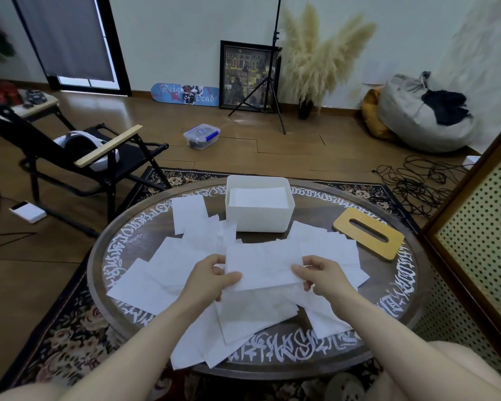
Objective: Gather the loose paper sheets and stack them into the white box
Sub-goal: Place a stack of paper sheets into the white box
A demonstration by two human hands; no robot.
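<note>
Several loose white paper sheets (156,273) lie scattered over the round dark table (394,302). The white box (259,218) stands at the table's far side with white sheets stacked inside it. My left hand (207,277) and my right hand (320,274) hold one white sheet (262,266) between them, just above the pile. Each hand pinches one side edge of that sheet with thumb on top. More sheets lie under my hands, partly hidden.
A flat wooden lid with an oval slot (368,233) lies on the table to the right of the box. A black folding chair (78,157) stands left of the table. A perforated cabinet (475,241) is close on the right. Cables (417,180) lie on the floor.
</note>
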